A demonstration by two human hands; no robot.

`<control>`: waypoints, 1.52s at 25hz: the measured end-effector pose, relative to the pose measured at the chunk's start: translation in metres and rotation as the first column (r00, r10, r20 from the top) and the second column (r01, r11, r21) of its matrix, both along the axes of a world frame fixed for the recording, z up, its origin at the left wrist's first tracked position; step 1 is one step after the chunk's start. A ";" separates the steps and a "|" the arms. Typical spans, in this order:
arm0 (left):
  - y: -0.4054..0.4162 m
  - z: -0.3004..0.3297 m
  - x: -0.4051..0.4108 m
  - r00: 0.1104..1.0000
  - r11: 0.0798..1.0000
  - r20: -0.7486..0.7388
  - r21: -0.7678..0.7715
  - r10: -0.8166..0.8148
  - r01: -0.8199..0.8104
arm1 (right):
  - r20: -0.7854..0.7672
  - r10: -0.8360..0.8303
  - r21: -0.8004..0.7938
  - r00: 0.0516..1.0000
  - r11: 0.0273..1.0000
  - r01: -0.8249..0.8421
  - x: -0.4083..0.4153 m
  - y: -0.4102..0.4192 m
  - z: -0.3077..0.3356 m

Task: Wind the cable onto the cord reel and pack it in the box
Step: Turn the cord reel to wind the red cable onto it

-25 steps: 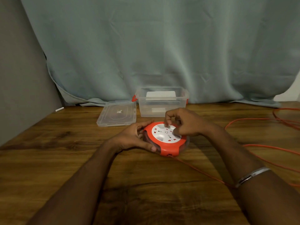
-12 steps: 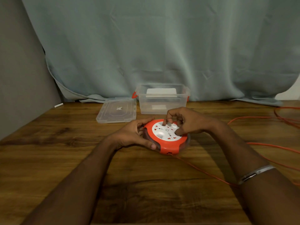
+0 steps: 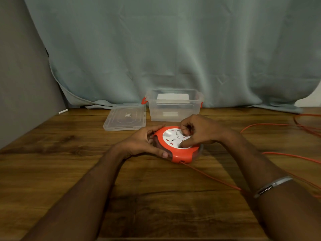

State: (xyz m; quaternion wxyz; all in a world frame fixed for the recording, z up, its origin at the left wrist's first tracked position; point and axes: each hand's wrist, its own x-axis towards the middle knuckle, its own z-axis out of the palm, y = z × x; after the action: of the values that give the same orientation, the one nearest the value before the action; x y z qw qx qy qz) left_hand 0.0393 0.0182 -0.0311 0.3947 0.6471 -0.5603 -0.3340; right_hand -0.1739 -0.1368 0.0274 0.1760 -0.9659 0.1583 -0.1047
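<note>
A round orange cord reel (image 3: 180,153) with a white socket face lies flat on the wooden table (image 3: 69,171) in the middle. My left hand (image 3: 144,141) grips its left rim, thumb on the near side. My right hand (image 3: 199,131) sits on top of the white face with curled fingers gripping it. An orange cable (image 3: 213,176) leaves the reel's near edge, runs right under my right forearm and loops across the table's right side. Behind the reel stands the clear plastic box (image 3: 173,110) with orange latches, open.
The box's clear lid (image 3: 126,117) lies flat to the left of the box. A grey-green curtain (image 3: 173,49) hangs behind the table. More cable loops (image 3: 307,126) lie at the far right. A small white stick (image 3: 62,111) rests at the back left edge.
My right hand's fingers have shifted round on the reel's white face, as if turning it. The left hand holds the rim as before. The view has tilted slightly.
</note>
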 end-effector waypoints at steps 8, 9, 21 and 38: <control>0.002 0.002 -0.002 1.000 1.000 -0.009 -0.004 0.001 -0.001 | 0.045 -0.137 -0.147 0.990 0.979 0.142 0.015 0.017 -0.009; 0.003 0.003 -0.003 1.000 1.000 -0.010 -0.007 0.001 -0.001 | 0.063 -0.153 -0.165 0.986 0.973 0.162 0.016 0.018 -0.009; 0.003 0.008 -0.008 1.000 0.999 0.020 0.029 0.014 -0.015 | -0.026 0.046 0.132 0.999 0.990 -0.042 -0.002 -0.005 0.006; 0.003 0.006 -0.005 1.000 1.000 0.004 0.024 0.011 -0.011 | 0.018 -0.085 -0.109 0.996 0.990 0.087 0.007 0.008 -0.002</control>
State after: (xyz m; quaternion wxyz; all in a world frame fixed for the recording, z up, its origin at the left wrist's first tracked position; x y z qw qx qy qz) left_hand 0.0347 0.0207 -0.0249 0.3875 0.6554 -0.5535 -0.3375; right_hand -0.1667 -0.1285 0.0254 0.1192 -0.9657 0.1926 -0.1273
